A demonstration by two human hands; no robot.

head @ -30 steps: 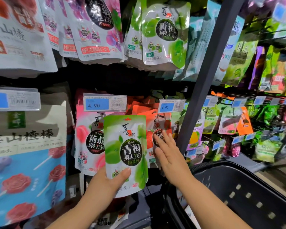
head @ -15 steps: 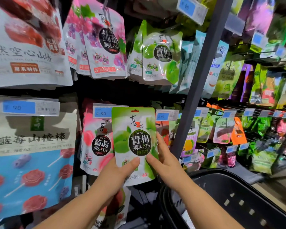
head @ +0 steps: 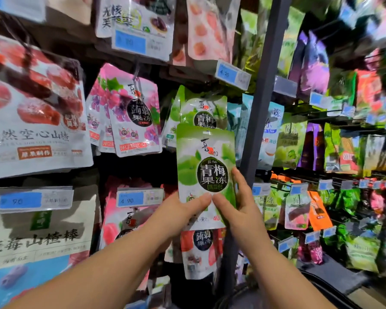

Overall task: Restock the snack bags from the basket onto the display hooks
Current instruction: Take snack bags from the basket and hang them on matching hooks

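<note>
A green plum-jelly snack bag (head: pixel 205 161) is held upright in front of the shelf, its top edge just below matching green bags (head: pixel 204 110) that hang on a hook. My left hand (head: pixel 178 212) pinches its lower left corner with the thumb on the front. My right hand (head: pixel 239 204) holds its lower right edge, thumb on the front and fingers along the side. The black basket (head: pixel 334 286) shows only as a dark rim at the bottom right.
Pink and purple jelly bags (head: pixel 132 117) hang to the left, and large hawthorn bags (head: pixel 34 112) farther left. Price tags (head: pixel 139 198) stick out from the hooks. A grey upright post (head: pixel 263 103) stands just right of the held bag, with more hanging snacks beyond.
Both hands have lifted the green bag up towards the matching bags on the upper hook. My right hand, earlier on the shelf bags, now holds the bag's right edge. The view has tilted up.
</note>
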